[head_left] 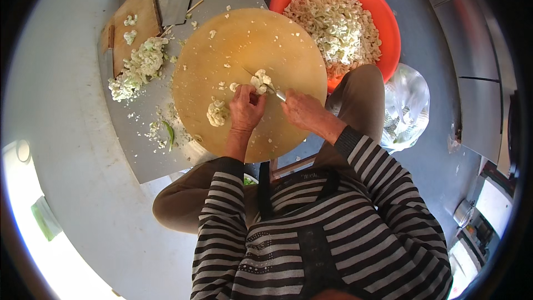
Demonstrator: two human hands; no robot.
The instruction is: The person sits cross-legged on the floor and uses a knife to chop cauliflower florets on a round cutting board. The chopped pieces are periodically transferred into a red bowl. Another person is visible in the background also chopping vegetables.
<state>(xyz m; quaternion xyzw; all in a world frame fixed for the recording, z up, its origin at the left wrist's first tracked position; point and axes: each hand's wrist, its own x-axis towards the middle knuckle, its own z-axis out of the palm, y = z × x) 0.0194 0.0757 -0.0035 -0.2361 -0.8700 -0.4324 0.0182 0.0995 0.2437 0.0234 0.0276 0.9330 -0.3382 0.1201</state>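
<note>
A round cutting board (250, 37) lies in front of me, strewn with crumbs of cauliflower. My right hand (308, 110) grips a small knife (280, 94) by its handle, the blade reaching to a cauliflower floret (260, 81) near the board's middle. Beside that floret is my left hand (247, 109), its fingers bent together; whether they pinch a small piece is hidden. A larger cauliflower chunk (217, 113) sits just left of this hand, and a small floret (234, 87) touches or nearly touches its fingertips.
Right of the board stands a red plastic basin (389, 29) heaped with cut cauliflower (337, 29). A filled clear plastic bag (406, 112) is below it. On the grey table (137, 146) lie a cauliflower pile (143, 64), a wooden board (135, 10) and a cleaver (178, 2).
</note>
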